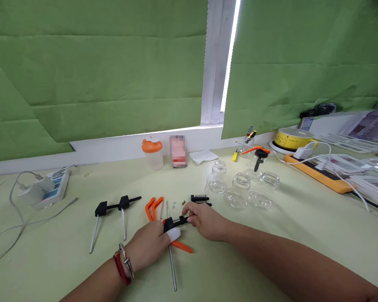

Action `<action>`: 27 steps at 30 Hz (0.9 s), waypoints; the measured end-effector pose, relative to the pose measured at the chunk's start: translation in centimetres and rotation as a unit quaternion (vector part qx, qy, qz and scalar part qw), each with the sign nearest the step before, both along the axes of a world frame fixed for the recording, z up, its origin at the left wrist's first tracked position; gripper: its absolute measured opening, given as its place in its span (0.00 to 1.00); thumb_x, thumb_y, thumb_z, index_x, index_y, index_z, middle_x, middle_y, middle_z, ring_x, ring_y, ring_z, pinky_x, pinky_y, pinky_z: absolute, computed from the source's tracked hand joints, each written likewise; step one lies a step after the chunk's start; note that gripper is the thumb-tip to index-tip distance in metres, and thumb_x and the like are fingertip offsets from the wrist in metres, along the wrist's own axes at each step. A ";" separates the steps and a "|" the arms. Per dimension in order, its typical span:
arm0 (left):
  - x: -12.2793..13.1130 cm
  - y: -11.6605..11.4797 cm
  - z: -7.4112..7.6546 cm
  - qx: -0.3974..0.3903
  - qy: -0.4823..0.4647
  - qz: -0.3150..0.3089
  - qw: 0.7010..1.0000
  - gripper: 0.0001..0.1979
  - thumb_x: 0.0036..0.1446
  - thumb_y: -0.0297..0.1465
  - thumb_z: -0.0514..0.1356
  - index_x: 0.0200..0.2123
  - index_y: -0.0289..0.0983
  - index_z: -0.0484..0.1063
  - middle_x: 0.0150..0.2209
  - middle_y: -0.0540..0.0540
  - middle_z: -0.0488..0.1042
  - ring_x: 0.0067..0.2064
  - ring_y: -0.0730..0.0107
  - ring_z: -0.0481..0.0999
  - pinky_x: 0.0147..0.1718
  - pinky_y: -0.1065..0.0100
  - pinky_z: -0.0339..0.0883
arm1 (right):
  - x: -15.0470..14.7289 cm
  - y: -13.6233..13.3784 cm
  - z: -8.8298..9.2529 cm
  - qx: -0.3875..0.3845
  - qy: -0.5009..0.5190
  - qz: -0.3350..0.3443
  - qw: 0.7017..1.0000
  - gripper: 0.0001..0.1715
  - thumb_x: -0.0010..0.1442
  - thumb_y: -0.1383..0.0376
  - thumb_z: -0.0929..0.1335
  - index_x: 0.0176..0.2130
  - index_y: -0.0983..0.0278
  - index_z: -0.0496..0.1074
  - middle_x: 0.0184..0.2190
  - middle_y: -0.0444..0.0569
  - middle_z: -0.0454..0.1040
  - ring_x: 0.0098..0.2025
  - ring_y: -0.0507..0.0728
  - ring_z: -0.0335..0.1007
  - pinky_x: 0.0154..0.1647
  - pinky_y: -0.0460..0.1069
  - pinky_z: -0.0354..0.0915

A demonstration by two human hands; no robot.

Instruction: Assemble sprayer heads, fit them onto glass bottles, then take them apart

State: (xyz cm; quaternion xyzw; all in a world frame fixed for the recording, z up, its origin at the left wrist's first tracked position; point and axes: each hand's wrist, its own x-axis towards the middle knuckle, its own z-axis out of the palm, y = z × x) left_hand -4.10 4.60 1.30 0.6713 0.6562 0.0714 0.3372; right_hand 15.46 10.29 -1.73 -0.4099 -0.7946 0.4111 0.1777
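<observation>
My left hand (149,246), with a bandaged finger and bracelets at the wrist, is closed on a black and orange clamp tool (175,226) with a metal rod running toward me. My right hand (204,220) pinches the black bar end of the same tool. Just beyond lie two orange handles (153,207), a black part with a spring (200,199), a thin rod and small screws (174,204). An assembled black piece with two metal rods (113,209) lies to the left.
Three clear glass jars (239,191) stand right of centre. An orange-lidded cup (153,153), a folded tissue (203,156), screwdrivers (249,136) and a yellow spool (292,138) line the back. A power strip with cables (50,188) sits left; an orange tray with cables (321,172) right.
</observation>
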 end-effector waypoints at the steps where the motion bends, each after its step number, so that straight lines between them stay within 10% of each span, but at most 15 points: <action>1: 0.0 0.0 0.0 -0.002 0.002 0.001 1.000 0.23 0.52 0.51 0.48 0.20 0.39 0.51 0.18 0.54 0.51 0.20 0.75 0.50 0.19 0.70 0.42 | 0.0 0.0 0.0 0.000 -0.002 0.002 1.000 0.12 0.56 0.72 0.60 0.41 0.60 0.65 0.24 0.41 0.64 0.25 0.49 0.55 0.25 0.43 0.53; 27: -0.2 0.0 -0.3 -0.004 0.025 -0.004 1.000 0.23 0.52 0.52 0.47 0.20 0.39 0.50 0.19 0.54 0.50 0.20 0.75 0.49 0.20 0.70 0.44 | 0.1 0.0 0.0 0.019 -0.020 0.011 1.000 0.12 0.56 0.71 0.61 0.41 0.61 0.65 0.21 0.39 0.61 0.22 0.48 0.51 0.22 0.42 0.50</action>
